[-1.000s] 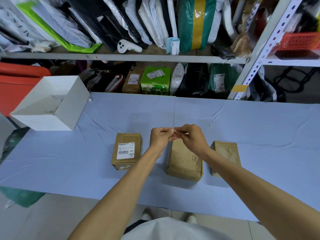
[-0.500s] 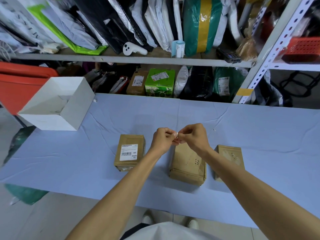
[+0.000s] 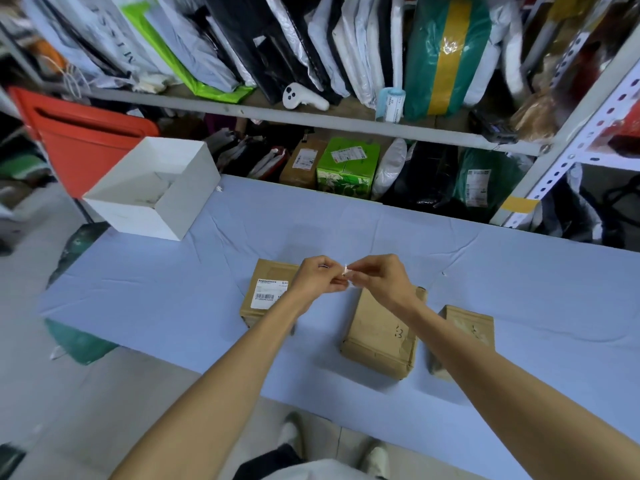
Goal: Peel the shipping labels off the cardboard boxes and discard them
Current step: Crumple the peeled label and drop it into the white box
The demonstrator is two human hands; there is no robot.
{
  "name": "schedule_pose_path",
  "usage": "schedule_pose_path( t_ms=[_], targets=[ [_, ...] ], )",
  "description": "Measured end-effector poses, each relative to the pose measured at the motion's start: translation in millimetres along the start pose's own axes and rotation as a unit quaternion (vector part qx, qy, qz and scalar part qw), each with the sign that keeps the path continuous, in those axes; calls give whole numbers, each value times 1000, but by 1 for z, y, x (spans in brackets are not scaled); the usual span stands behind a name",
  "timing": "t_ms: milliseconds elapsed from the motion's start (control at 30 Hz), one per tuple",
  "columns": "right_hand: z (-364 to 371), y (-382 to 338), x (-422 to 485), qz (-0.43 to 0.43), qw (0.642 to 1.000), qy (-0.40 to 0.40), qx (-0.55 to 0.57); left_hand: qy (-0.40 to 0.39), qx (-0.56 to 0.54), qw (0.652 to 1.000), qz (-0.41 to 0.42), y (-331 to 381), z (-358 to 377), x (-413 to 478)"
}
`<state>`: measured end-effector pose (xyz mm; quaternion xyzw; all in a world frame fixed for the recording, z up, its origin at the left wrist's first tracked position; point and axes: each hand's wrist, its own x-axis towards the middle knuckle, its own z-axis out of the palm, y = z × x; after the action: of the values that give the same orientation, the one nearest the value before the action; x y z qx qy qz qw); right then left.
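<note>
My left hand (image 3: 317,283) and right hand (image 3: 379,282) pinch a peeled label scrap (image 3: 347,271); next I'd bin it, white box (image 3: 195,202) at ten o'clock.

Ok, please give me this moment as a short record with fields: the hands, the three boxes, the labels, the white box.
left hand: pinches the crumpled label scrap
right hand: pinches the same scrap from the other side
left box: shipping label on its top
middle box: no label on top, a pen mark
right box: partly behind the right arm, no label seen
white box: open, far left on the table
</note>
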<state>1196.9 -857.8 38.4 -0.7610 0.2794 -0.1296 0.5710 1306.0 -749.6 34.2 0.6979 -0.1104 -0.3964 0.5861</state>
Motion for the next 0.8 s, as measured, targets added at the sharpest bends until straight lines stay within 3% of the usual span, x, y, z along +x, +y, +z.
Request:
schedule_pose_path(
  t_ms=[133, 467, 600, 800],
  targets=[
    [6, -5, 3, -4, 1000, 18, -1, 20, 26, 999, 24, 1, -5, -9],
    [53, -21, 5, -49, 996, -79, -16, 87, 79, 991, 65, -17, -55, -48],
    [86, -43, 13, -63, 991, -118, -7, 91, 32, 994, 55, -13, -99, -62],
    [169, -86, 21, -60, 986, -157, 25, 129, 65, 987, 73, -10, -190, -78]
  ],
)
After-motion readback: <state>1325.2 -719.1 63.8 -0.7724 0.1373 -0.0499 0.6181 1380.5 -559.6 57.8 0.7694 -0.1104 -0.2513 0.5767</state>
